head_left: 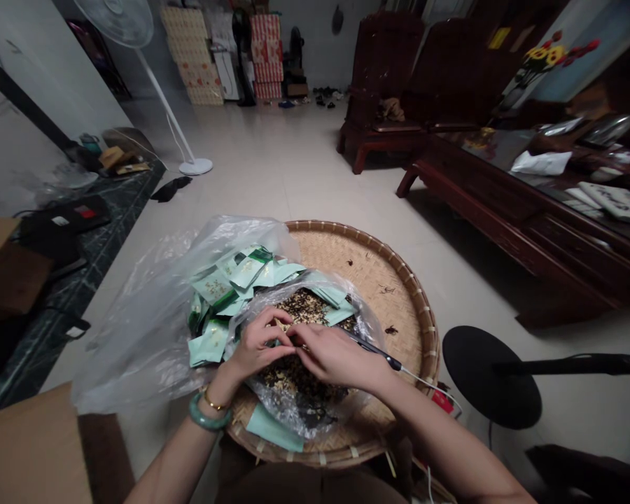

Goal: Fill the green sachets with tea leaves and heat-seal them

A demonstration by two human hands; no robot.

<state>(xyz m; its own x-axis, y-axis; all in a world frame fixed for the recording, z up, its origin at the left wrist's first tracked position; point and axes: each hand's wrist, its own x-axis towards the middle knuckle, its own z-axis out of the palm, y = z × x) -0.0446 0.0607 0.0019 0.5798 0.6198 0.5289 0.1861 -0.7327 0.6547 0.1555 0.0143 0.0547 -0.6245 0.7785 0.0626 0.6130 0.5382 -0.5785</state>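
Note:
My left hand (260, 341) and my right hand (332, 352) meet fingertip to fingertip over an open clear plastic bag (365, 315). Both are closed in a pinch; whatever lies between the fingertips is too small or hidden to make out. Inside the bag is a loose dried mix (288, 381) of dark and pale bits. Pale green packets (246, 271) are heaped to the left in a larger clear bag (152, 336). Under my right hand lies a slim dark device (378, 351) with a white cable, partly covered.
Everything rests on a round woven bamboo tray (409, 280) with dark scraps on it. One green sheet (274, 428) lies near its front rim. A black round stand base (491, 378) is at right, a cardboard box (31, 448) at left. A dark wooden table (504, 210) stands beyond.

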